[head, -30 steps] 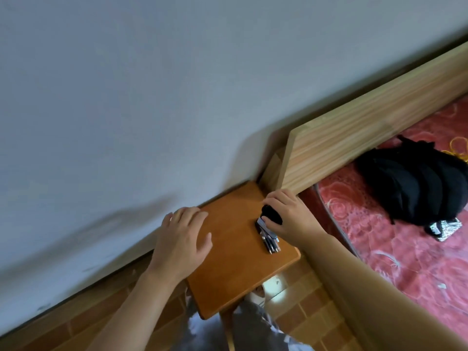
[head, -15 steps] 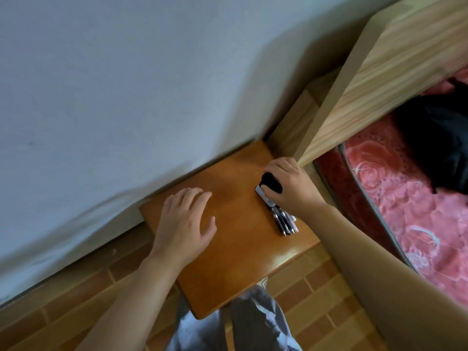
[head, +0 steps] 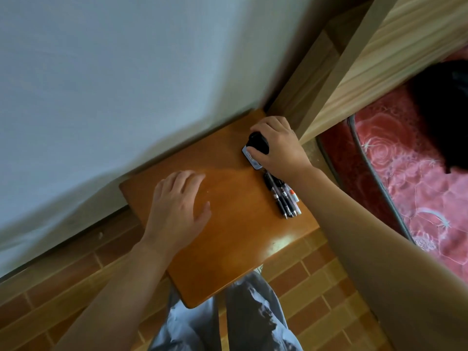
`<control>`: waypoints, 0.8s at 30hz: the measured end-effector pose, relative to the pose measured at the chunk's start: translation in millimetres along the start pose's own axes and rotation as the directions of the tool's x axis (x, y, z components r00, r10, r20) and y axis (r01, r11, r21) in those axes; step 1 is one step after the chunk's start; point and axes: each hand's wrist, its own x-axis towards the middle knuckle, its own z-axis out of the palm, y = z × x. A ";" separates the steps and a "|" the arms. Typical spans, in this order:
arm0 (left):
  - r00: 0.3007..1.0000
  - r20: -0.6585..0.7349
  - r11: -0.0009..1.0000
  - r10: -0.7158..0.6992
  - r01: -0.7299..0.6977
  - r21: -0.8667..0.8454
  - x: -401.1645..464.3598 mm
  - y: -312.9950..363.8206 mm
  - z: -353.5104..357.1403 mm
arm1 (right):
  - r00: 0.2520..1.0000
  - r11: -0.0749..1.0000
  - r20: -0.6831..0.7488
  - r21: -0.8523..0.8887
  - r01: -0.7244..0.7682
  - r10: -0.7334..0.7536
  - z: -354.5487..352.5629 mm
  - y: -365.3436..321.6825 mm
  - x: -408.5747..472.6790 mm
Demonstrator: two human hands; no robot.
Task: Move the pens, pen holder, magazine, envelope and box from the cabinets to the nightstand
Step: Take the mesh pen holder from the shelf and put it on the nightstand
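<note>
Item: nightstand (head: 228,239), orange-brown wooden top, standing in the corner against the wall (head: 114,84) and just beside the bed's headboard (head: 379,59). We take it as our landmark.

Step in hand, as we judge it: setting down the pen holder and the pens on the nightstand.

Right hand (head: 278,148): closed over a dark, rounded object with a pale label, which we take to be the pen holder (head: 255,148), at the nightstand's far right corner. We cannot tell whether it stands upright or lies tilted under the palm.

Pens (head: 283,196): a small bundle, dark barrels with one showing an orange band, lying flat on the nightstand along its right edge, tips toward us. They run out from under the right hand; we cannot tell whether their far ends sit inside the holder.

Left hand (head: 177,206): empty, fingers spread loosely, above or on the nightstand's left half, apart from the pens.

Next move, in our judgement: release the holder so it stays steady, then return to the cabinets. No magazine, envelope or box is on the nightstand.
</note>
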 end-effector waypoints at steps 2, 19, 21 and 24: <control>1.000 0.009 1.000 0.002 -0.003 0.024 3.2 -4.8 2.4 | 1.000 1.000 -0.009 -0.022 -0.009 0.009 3.2 -0.8 0.4; 1.000 -0.001 0.998 -0.020 0.020 0.067 3.2 -6.4 -14.6 | 1.000 0.991 -0.023 -0.136 0.010 -0.013 -4.3 -15.8 -18.7; 1.000 -0.009 0.997 -0.023 0.023 0.069 1.8 -2.3 -22.8 | 0.999 0.992 -0.030 -0.128 0.009 -0.013 -12.1 -18.1 -27.3; 1.000 -0.023 0.996 -0.018 0.020 0.082 -1.8 6.2 -38.3 | 0.999 0.992 -0.036 -0.124 0.006 -0.010 -25.1 -23.1 -44.9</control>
